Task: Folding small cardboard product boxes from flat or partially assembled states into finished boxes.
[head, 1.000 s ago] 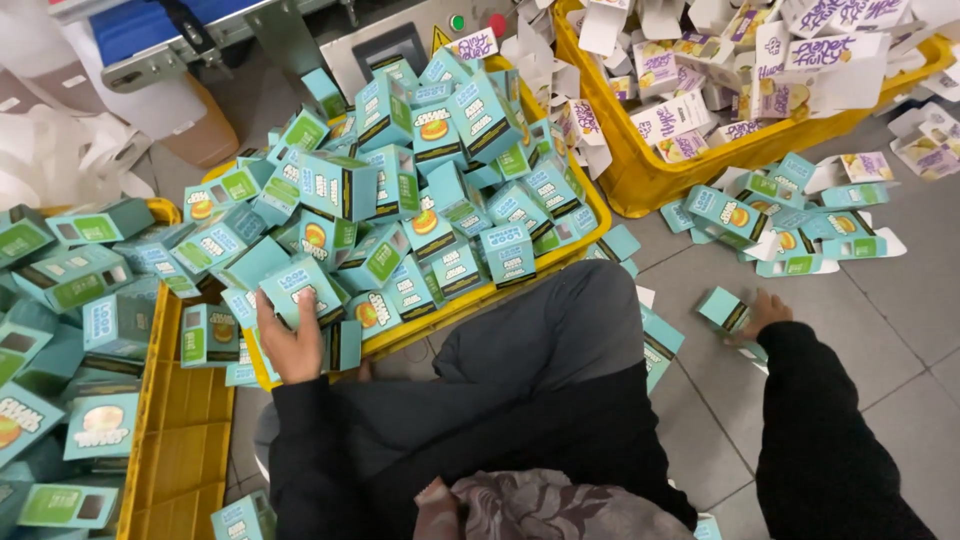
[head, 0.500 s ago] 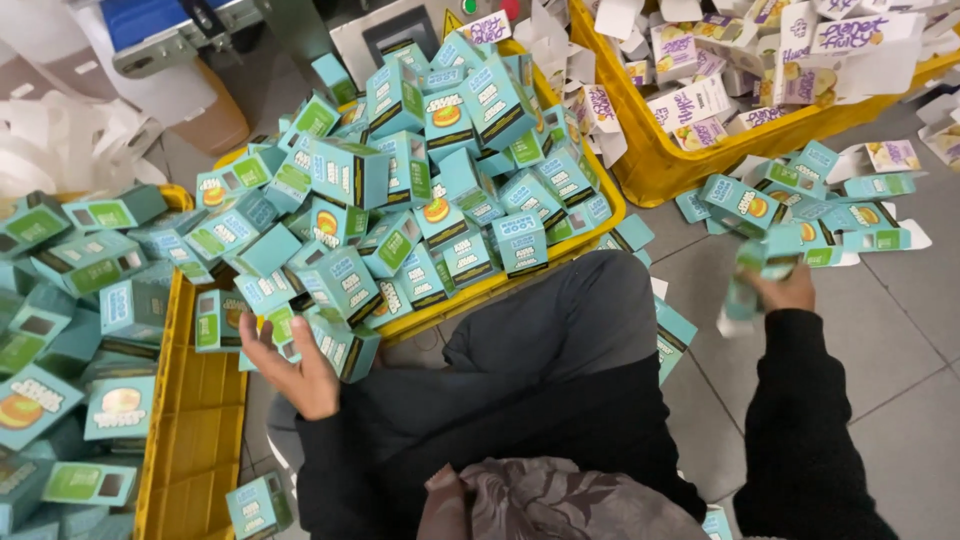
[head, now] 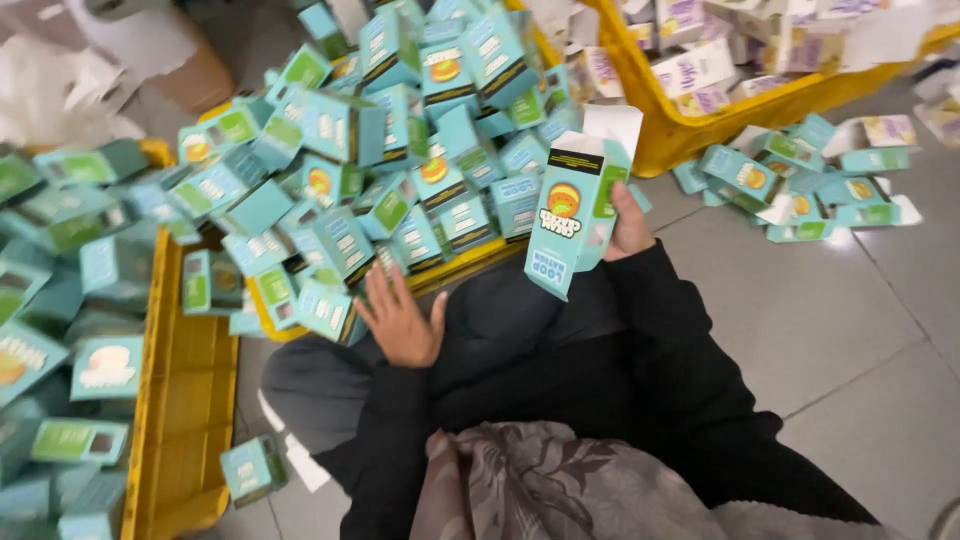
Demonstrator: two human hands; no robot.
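Teal carton (head: pixel 575 215) upright, slightly tilted, open flap topmost, in right hand (head: pixel 628 222) fingers; left hand (head: pixel 402 318) splayed.

This looks like a packing workroom, not a home. Hundreds of small teal cartons (head: pixel 420 150) are heaped in yellow plastic crates (head: pixel 180 400), and another yellow crate (head: pixel 720 135) holds flattened white and purple cartons (head: pixel 700 70). More teal cartons lie spilled across the grey tiled floor (head: pixel 850 340).
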